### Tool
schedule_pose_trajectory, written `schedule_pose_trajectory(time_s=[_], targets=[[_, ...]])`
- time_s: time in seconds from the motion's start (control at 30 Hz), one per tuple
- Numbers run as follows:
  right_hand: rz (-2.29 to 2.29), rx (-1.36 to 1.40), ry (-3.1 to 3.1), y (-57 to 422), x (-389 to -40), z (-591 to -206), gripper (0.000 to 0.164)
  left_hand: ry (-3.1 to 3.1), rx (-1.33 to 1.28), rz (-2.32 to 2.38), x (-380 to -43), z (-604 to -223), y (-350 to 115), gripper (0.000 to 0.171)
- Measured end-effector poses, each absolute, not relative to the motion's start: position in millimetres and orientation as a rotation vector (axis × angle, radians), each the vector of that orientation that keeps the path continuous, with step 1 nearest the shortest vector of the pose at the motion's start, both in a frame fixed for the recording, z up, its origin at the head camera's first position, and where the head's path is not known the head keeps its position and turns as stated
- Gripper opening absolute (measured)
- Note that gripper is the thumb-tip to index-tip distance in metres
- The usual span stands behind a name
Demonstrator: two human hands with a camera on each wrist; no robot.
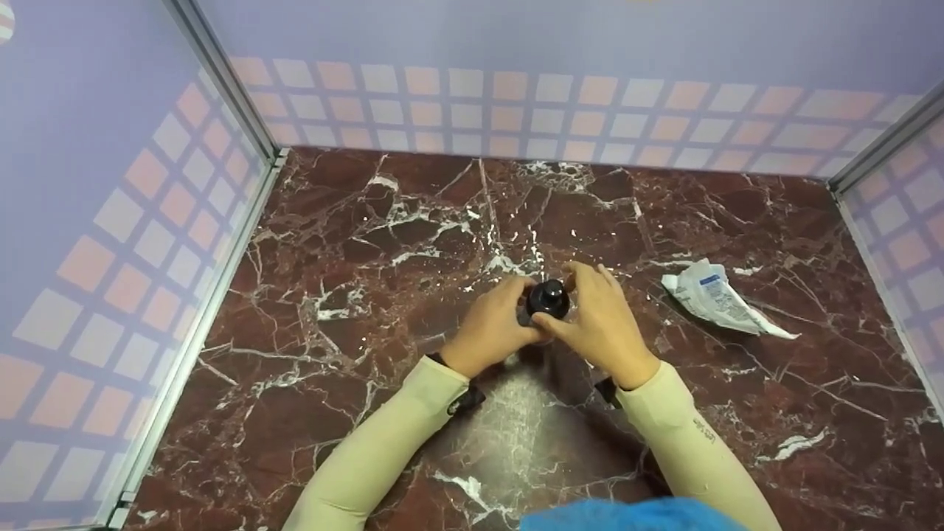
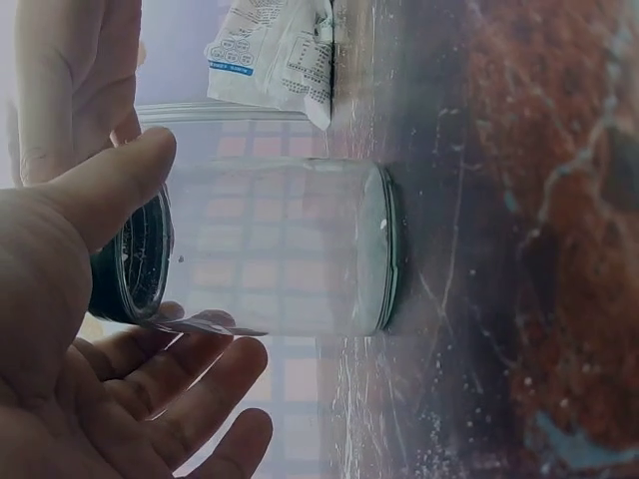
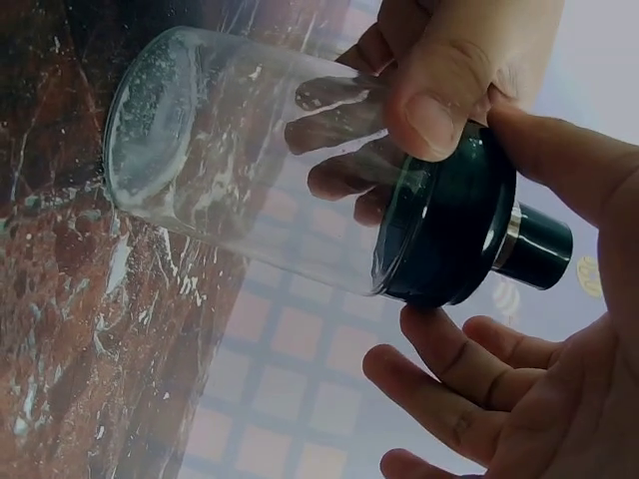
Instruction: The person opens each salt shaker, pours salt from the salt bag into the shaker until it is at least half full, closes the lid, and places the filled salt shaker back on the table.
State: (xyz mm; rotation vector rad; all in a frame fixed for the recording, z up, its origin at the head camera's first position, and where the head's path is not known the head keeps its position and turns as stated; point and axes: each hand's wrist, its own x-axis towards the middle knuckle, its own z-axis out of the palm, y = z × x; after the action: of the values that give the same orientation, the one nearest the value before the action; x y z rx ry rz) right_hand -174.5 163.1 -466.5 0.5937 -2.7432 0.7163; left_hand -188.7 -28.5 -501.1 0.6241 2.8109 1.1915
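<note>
A clear glass jar [image 2: 275,249] stands upright on the marble-patterned surface, with a little white residue at its bottom [image 3: 150,130]. Its dark lid [image 1: 549,299] has a narrower knob or spout on top [image 3: 539,247], seen in the right wrist view. My left hand [image 1: 490,324] grips the jar just below the lid, thumb on one side and fingers round the other. With thumb and fingers, my right hand [image 1: 605,321] holds the lid's rim. The lid sits on the jar's mouth; whether it is fully fastened I cannot tell.
An opened, crumpled white packet [image 1: 715,299] with blue print lies to the right of the hands. White crumbs or powder [image 1: 535,243] are scattered beyond the jar. Patterned panels [image 1: 509,103] border the surface at the back and sides.
</note>
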Motion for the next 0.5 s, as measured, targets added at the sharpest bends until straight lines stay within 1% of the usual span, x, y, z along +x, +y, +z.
schedule_pose_trajectory(time_s=[0.1, 0.27, 0.5], targets=[[0.729, 0.619, -2.729, 162.8, -174.6, -465.7, 0.079, 2.819, 0.622, 1.182, -188.9, -499.8, -28.5, 0.072], [0.755, 0.643, -2.722, 163.7, -174.9, -465.1, 0.079, 2.818, 0.623, 1.188, -189.9, -499.8, -27.2, 0.068], [0.828, 0.685, -2.742, 165.7, -174.6, -464.3, 0.079, 2.899, 0.720, 1.083, -190.1, -502.7, -25.3, 0.063]])
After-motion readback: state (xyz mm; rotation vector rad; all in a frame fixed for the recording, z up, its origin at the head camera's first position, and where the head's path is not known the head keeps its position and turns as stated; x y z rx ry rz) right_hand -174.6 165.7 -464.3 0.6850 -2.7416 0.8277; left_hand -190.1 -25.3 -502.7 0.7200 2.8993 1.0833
